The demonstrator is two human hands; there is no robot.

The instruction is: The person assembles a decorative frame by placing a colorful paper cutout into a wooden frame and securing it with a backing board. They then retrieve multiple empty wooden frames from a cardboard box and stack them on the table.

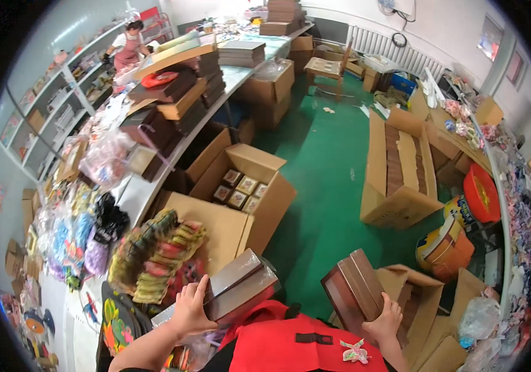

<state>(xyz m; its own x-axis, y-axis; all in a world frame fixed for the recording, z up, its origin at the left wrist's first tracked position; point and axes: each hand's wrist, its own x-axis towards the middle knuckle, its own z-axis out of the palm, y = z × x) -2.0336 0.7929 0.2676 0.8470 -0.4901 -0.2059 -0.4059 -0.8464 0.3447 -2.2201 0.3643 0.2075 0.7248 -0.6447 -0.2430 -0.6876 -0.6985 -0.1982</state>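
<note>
Flat brown boxes (244, 291) with a glossy, wrapped-looking surface lie under my left hand (190, 308), its thumb and fingers gripping their near end. On the other side of my red apron (278, 347), my right hand (384, 322) is closed on the edge of a small stack of brown boxes (355, 285), held tilted. The fingers under both stacks are hidden. Just beyond the right-hand stack stands an open cardboard carton (423, 282) with brown boxes inside. Colourful packed goods (160, 254) lie close to my left hand.
An open carton (272, 208) of small patterned boxes stands ahead left. Another carton (396, 208) with brown boxes sits on the green floor (321, 167). A long table (182, 146) carries stacked boxes. Buckets (445, 251) stand at the right. A person (128, 49) is at the far left.
</note>
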